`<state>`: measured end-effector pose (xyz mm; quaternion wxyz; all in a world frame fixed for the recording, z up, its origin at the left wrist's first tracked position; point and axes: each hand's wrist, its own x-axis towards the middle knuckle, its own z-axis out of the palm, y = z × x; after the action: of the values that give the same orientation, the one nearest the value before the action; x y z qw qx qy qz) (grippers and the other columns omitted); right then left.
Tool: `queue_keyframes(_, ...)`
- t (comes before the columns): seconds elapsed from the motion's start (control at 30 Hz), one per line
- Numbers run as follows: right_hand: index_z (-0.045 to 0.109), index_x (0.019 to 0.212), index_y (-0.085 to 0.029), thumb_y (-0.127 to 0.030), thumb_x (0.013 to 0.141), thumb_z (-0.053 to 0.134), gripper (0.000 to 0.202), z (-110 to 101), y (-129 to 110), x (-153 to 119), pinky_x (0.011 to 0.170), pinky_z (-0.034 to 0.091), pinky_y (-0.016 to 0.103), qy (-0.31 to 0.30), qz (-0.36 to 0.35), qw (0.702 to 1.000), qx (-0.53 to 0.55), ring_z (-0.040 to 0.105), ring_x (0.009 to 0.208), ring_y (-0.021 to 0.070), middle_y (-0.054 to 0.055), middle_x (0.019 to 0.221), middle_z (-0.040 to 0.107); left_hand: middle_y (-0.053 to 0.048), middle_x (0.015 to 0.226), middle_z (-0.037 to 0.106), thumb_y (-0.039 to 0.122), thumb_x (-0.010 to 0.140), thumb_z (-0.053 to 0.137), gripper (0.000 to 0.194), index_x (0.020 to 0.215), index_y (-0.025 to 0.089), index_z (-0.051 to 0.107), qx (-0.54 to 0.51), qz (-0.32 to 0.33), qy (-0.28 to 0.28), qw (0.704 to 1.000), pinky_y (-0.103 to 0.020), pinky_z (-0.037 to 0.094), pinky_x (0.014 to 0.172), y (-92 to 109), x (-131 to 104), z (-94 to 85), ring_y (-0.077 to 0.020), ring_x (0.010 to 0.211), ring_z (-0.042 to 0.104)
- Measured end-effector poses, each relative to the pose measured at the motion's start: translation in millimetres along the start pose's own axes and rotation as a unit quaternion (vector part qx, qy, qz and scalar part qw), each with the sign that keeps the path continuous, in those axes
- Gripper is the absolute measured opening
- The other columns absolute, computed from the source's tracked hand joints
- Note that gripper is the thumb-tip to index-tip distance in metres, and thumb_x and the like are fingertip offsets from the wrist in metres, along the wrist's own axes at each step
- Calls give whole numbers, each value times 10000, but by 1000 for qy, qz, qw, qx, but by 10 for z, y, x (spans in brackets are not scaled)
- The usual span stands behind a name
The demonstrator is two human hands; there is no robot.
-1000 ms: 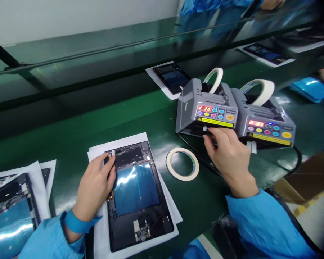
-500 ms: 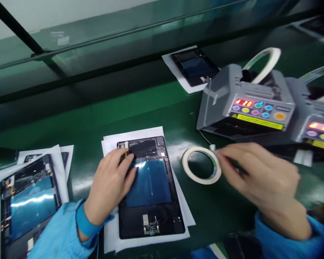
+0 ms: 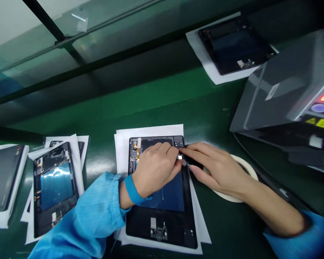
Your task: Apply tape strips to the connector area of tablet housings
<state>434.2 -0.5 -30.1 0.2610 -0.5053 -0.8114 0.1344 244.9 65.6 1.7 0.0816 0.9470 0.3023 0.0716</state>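
An opened tablet (image 3: 162,216) lies on white paper sheets in front of me, its blue-filmed battery and small circuit boards showing. My left hand (image 3: 158,163) reaches across its upper part. The thumb and fingers are closed together at the tablet's right edge, and what they pinch, if anything, is hidden. Beside them sits a small white piece (image 3: 180,157). My right hand (image 3: 217,167) comes in from the right, index fingertip at that same edge and thumb held apart from it. Under this hand a roll of cream tape (image 3: 250,167) rests on the table, partly covered.
More opened tablets (image 3: 56,187) lie on paper at the left, near a grey tablet-like slab (image 3: 4,180). Another opened tablet (image 3: 234,46) is at the back. A grey tape dispenser (image 3: 280,86) with a lit display stands at the right, its cable (image 3: 245,149) running along the table.
My right hand has moved left from beside the dispenser to the tablet's edge. My left hand has shifted right across the tablet. The view has swung left.
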Motion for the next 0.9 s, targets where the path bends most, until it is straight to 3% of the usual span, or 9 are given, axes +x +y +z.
queue_keyframes(0.23,588,1178,-106,-306,942,399,362,-10,-35,9,707,502,355,-18,-17,997,-75,596,861,217,114,1065,635,-34,770,598,244,942,442,209,816,156,584,-14,13,22,1000,-318,478,653,14,35,115,-191,725,569)
queue_keyframes(0.47,611,1160,-105,-307,925,442,353,37,-11,-21,690,471,327,21,-56,991,-118,567,805,199,100,1017,651,-21,781,601,170,873,513,131,794,171,617,-80,-49,26,995,-297,464,689,-51,22,80,-174,746,567)
queue_keyframes(0.9,602,1160,-90,-303,919,471,347,52,-53,3,710,484,354,16,-21,992,-122,586,837,213,115,1044,644,-31,806,613,204,928,484,198,850,173,663,-88,-7,6,996,-326,451,688,-85,-35,71,-187,756,547)
